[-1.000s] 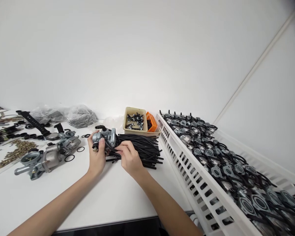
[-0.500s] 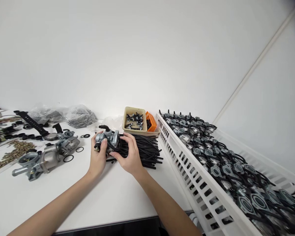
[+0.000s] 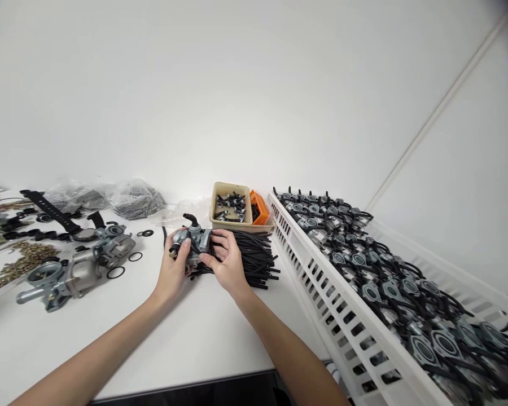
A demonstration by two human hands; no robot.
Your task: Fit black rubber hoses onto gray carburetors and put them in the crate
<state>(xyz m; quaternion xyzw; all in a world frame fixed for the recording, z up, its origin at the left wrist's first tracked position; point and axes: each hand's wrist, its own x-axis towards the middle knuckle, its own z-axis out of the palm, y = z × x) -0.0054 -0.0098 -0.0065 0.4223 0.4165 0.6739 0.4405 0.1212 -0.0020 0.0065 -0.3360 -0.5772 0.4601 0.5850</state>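
Between my hands is a small silver carburetor [image 3: 198, 239] with a black rubber cap and bent black spout on top. My left hand [image 3: 174, 265] grips its left side, the thumb across the front. On the other side, my right hand [image 3: 227, 262] has its thumb and fingers closed on the carburetor's right edge. A bundle of black rubber hoses [image 3: 256, 259] lies on the table just behind and right of my right hand. The carburetor's underside is partly hidden by my fingers.
A long white crate [image 3: 322, 276] filled with carburetors runs along the right. Behind stand a beige tray [image 3: 215, 203] of small parts and an orange basket [image 3: 260, 207]. At left are larger carburetors [image 3: 74, 276], O-rings [image 3: 115, 273], a watch [image 3: 59, 217], brass fittings [image 3: 25, 262] and plastic bags [image 3: 135, 198].
The carburetor and both hands have shifted slightly to the right, and the carburetor is turned a little. My right thumb has moved up on its side. A grey object now shows at the far left edge.
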